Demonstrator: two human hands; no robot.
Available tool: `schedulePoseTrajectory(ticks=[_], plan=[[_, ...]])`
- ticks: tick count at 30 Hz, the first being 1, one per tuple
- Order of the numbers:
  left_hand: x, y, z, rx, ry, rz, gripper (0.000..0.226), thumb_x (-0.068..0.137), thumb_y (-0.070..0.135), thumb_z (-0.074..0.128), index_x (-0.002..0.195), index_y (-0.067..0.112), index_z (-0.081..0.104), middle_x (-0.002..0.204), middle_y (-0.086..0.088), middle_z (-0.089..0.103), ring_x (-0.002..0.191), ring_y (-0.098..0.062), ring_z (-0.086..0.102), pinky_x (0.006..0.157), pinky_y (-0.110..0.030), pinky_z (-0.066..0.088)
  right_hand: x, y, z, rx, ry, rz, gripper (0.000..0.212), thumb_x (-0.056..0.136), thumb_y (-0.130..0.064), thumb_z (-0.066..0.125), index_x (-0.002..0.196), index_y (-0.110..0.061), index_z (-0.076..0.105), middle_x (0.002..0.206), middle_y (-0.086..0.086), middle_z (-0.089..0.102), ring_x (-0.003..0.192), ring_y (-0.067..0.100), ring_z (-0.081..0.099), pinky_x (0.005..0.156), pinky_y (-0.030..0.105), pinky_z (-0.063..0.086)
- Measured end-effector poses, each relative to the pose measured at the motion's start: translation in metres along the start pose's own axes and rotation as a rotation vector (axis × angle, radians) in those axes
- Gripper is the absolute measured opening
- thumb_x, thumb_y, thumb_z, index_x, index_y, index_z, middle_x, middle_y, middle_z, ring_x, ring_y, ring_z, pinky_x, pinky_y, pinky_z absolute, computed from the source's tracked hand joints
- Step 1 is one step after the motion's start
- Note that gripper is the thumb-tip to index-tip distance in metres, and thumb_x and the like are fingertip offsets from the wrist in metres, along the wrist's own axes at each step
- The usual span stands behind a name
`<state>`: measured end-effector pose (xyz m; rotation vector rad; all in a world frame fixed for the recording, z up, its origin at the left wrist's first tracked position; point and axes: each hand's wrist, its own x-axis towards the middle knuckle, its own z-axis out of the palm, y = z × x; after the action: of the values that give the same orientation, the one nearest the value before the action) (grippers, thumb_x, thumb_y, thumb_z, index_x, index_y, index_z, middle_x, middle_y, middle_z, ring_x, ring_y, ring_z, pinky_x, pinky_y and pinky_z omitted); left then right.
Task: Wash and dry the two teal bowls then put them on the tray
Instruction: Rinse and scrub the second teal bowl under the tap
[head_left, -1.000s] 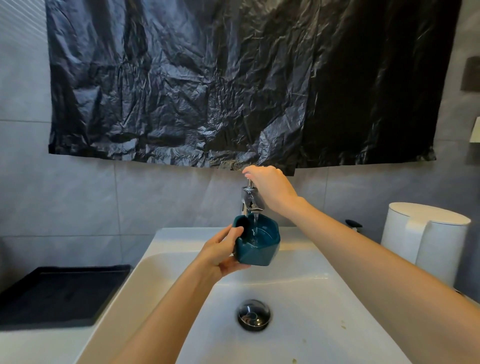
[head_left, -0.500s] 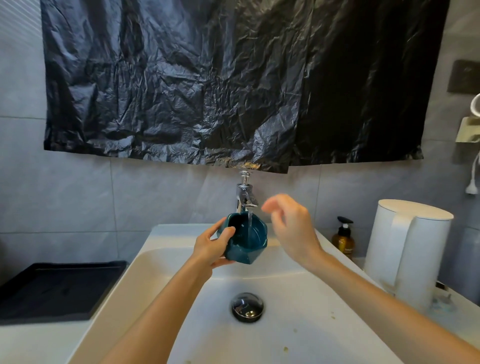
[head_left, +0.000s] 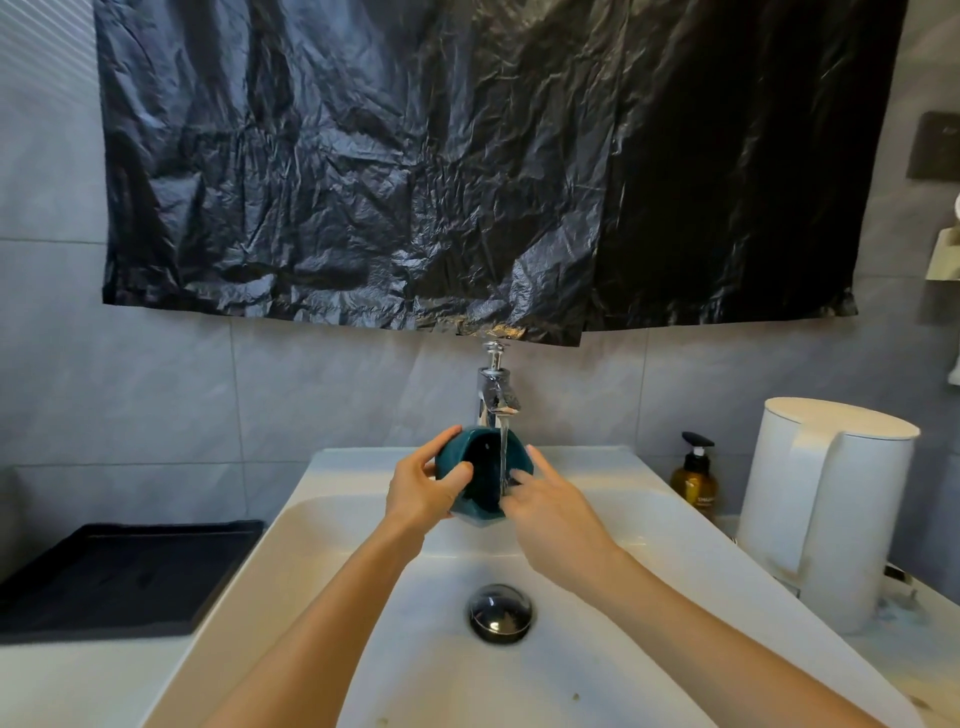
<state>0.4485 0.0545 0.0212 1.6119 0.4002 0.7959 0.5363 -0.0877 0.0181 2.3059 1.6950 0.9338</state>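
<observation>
A teal bowl (head_left: 480, 460) is tilted toward me under the running chrome faucet (head_left: 494, 389), over the white sink (head_left: 363, 597). My left hand (head_left: 423, 491) grips the bowl's left rim, thumb inside and fingers behind. My right hand (head_left: 545, 506) reaches into the bowl from the right, its fingers touching the inside under the water stream. Only one teal bowl is in view. The black tray (head_left: 119, 577) lies on the counter left of the sink.
A white kettle (head_left: 826, 514) stands on the right counter, with an amber soap pump bottle (head_left: 695, 478) behind it. A chrome drain plug (head_left: 500, 613) sits in the basin. Black plastic sheeting (head_left: 467, 166) covers the wall above.
My right hand left the faucet handle, came down and reached into the bowl. Water keeps running. My left hand tilted the bowl's opening more toward me.
</observation>
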Motion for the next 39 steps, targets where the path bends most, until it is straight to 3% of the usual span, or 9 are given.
schedulePoseTrajectory(ticks=[4,8,12,17,21,24,27,34,39], plan=[[0.0,-0.003,0.001,0.07,-0.004,0.048,0.044,0.087,0.011,0.062,0.124,0.035,0.059,0.117,-0.005,0.06,0.103,-0.023,0.057,0.068,-0.03,0.059,-0.001,-0.019,-0.009,0.557,-0.092,0.131,0.03,0.087,-0.007,0.046,0.111,-0.016,0.061,0.103,0.007,0.067,0.098,0.028,0.06,0.081,0.029,0.044],[0.0,-0.005,0.0,0.096,0.006,0.058,0.045,0.086,0.013,0.064,0.124,0.036,0.059,0.116,-0.001,0.06,0.103,-0.022,0.057,0.078,-0.038,0.059,0.0,-0.002,0.002,-0.034,0.007,0.013,0.03,0.078,-0.012,0.058,0.104,-0.022,0.069,0.092,-0.001,0.072,0.099,0.02,0.063,0.116,0.031,0.02],[0.0,-0.005,0.002,0.128,-0.011,0.084,0.044,0.085,0.013,0.064,0.123,0.035,0.06,0.112,0.002,0.061,0.101,-0.019,0.058,0.083,-0.041,0.058,0.0,-0.02,-0.002,0.508,-0.128,0.155,0.022,0.088,-0.01,0.049,0.105,-0.013,0.063,0.102,0.006,0.066,0.102,0.026,0.058,0.082,0.029,0.044],[0.0,-0.006,0.001,0.098,-0.016,0.04,0.045,0.086,0.012,0.063,0.128,0.03,0.059,0.115,-0.003,0.061,0.105,-0.025,0.058,0.08,-0.041,0.059,-0.005,0.0,0.011,0.004,0.072,-0.004,0.025,0.072,-0.011,0.064,0.091,-0.024,0.073,0.078,-0.006,0.072,0.096,0.018,0.064,0.115,0.035,0.027],[-0.002,-0.006,0.001,0.108,-0.02,0.042,0.044,0.085,0.013,0.064,0.125,0.032,0.06,0.115,-0.004,0.062,0.103,-0.024,0.059,0.08,-0.042,0.059,-0.003,-0.024,-0.001,0.443,-0.061,0.122,0.025,0.089,-0.015,0.051,0.112,-0.017,0.061,0.106,0.009,0.067,0.103,0.029,0.058,0.09,0.032,0.047],[-0.001,-0.005,-0.001,0.076,-0.016,0.003,0.042,0.087,0.011,0.062,0.123,0.033,0.06,0.114,-0.006,0.061,0.103,-0.027,0.059,0.072,-0.037,0.06,-0.005,-0.014,0.001,0.312,-0.041,0.085,0.033,0.089,-0.015,0.047,0.118,-0.024,0.06,0.113,0.001,0.067,0.112,0.023,0.054,0.115,0.039,0.02],[-0.001,0.0,-0.001,0.03,-0.015,-0.032,0.04,0.088,0.011,0.061,0.117,0.038,0.06,0.114,-0.008,0.062,0.103,-0.03,0.06,0.076,-0.042,0.059,-0.007,0.001,0.006,0.096,0.105,0.03,0.034,0.083,-0.016,0.054,0.109,-0.032,0.069,0.103,-0.009,0.071,0.114,0.018,0.055,0.115,0.046,-0.016],[-0.001,0.009,-0.001,-0.014,-0.026,-0.119,0.034,0.094,0.013,0.056,0.125,0.028,0.058,0.115,-0.008,0.058,0.101,-0.027,0.058,0.066,-0.036,0.059,-0.009,0.01,0.004,0.142,0.132,-0.054,0.028,0.073,-0.024,0.068,0.101,-0.02,0.072,0.098,-0.004,0.071,0.11,0.022,0.058,0.118,0.044,0.008],[-0.004,0.006,0.001,-0.058,-0.064,-0.309,0.029,0.097,0.024,0.051,0.125,0.023,0.06,0.117,-0.013,0.063,0.1,-0.032,0.064,0.068,-0.04,0.06,-0.003,-0.019,-0.003,0.669,0.108,0.141,0.028,0.079,-0.029,0.065,0.107,-0.024,0.063,0.108,-0.005,0.067,0.121,0.024,0.045,0.109,0.038,0.036]])
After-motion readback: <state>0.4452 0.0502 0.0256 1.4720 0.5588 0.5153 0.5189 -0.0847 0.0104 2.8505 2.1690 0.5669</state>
